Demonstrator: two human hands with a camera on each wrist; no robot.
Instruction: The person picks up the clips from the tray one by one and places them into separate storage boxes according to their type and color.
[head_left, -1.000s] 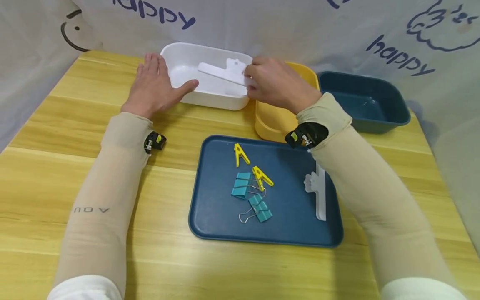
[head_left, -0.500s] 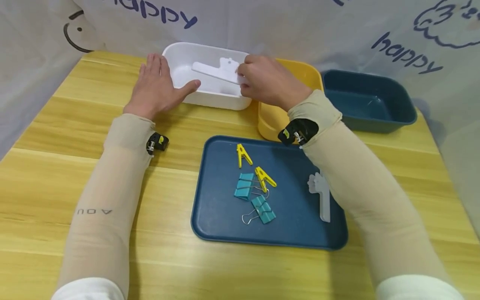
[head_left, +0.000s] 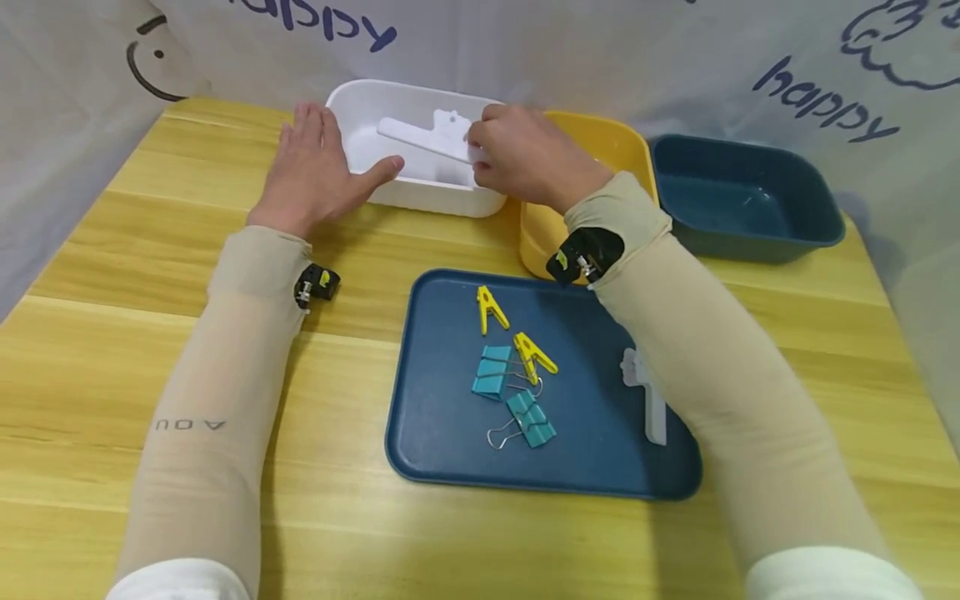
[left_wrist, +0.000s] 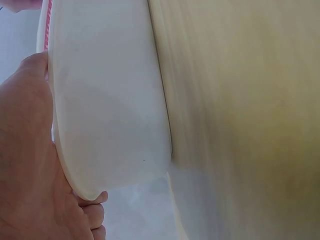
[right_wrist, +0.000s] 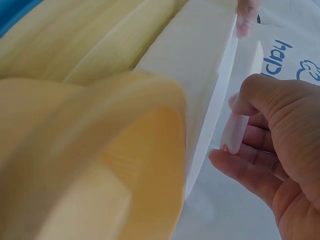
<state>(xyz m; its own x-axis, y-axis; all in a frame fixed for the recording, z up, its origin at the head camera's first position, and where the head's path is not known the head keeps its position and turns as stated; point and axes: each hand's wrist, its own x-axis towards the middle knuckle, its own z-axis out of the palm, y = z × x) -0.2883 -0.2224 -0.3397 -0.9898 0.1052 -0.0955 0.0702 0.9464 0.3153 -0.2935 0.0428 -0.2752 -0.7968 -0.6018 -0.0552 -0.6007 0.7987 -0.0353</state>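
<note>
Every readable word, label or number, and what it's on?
"happy", top cut off: cloth, left of middle, head view.
"happy": cloth, right side.
"happy": cloth in the right wrist view.
Lettering on the left sleeve: turned, partly hidden, not surely readable.
Marks on the black wrist mounts: too small.
Marks on the red strip by the white tub: too blurred.

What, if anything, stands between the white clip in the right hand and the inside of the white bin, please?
Nothing visible does: the right hand holds the white clip over the open white bin. The left hand is at that bin's left end, apart from the clip.
</note>
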